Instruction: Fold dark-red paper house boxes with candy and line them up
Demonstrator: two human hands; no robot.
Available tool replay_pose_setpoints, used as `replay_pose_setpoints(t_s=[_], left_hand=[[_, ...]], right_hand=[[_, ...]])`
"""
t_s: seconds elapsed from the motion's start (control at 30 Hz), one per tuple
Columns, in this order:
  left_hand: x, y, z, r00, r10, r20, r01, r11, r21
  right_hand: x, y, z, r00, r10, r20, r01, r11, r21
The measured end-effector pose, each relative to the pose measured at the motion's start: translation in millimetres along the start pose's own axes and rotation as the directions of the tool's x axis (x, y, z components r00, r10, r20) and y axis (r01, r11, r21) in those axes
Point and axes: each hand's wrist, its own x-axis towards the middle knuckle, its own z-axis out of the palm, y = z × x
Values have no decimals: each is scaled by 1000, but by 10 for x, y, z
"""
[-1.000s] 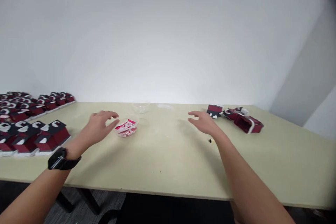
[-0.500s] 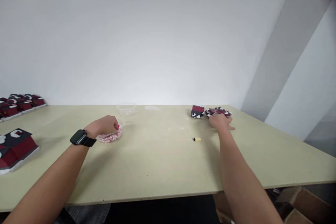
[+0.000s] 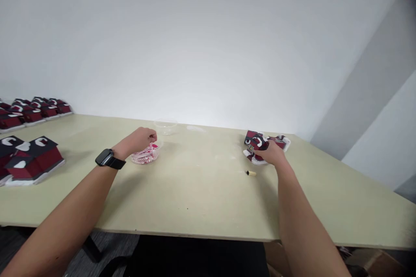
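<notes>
My left hand [image 3: 142, 139], with a black watch on its wrist, is just above a clear plastic bowl [image 3: 145, 162] of small red-and-white striped pieces [image 3: 144, 154]. Its fingertips are pinched together, and whatever they hold is hidden. At the right, my right hand [image 3: 272, 153] is closed on a small model house [image 3: 258, 142] with dark red walls, a black roof and white snow patches. The house is tilted, with its windowed side partly toward me. Other houses of that kind, one dark red [image 3: 282, 140], lie right behind it, partly covered.
A clear round container [image 3: 165, 127] stands near the wall. A short pale yellow piece with a dark end [image 3: 251, 173] lies in front of my right hand. Several finished-looking houses [image 3: 32, 110] line the back left, with bigger-looking ones [image 3: 39, 160] nearer. The table's front edge [image 3: 195, 237] runs below.
My left hand has lifted a little out of the bowl. My right hand has raised a house from the pile and drawn it left. The view has shifted slightly.
</notes>
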Motion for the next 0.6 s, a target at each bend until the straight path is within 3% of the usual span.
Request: replay_pose_setpoints(t_s=[0.1, 0.17, 0.27, 0.33, 0.43, 0.53, 0.6], left_hand=[[-36, 120, -44, 987, 6, -158, -22, 995, -101], [-60, 244, -36, 974, -13, -227, -63, 943, -325], [-100, 485, 60, 986, -47, -159, -78, 715, -695], [-131, 657, 170, 997, -31, -74, -44, 564, -825], [-178, 871, 351, 999, 41, -29, -44, 441, -896], [-214, 987, 482, 991, 102, -80, -118, 446, -887], [-237, 1023, 524, 980, 120, -161, -200, 530, -824]], right_hand=[[-35, -118, -35, 996, 82, -26, -82, 997, 15], [-83, -252, -75, 994, 95, -46, -91, 993, 80], [-260, -572, -39, 999, 35, -12, -30, 963, 267], [-463, -846, 81, 993, -66, 96, 19, 903, 428], [-816, -1237, 307, 916, -265, 300, 23, 783, 622], [-1088, -1473, 419, 821, -374, 431, -60, 694, 717], [-1187, -1528, 407, 787, -388, 479, -130, 655, 745]])
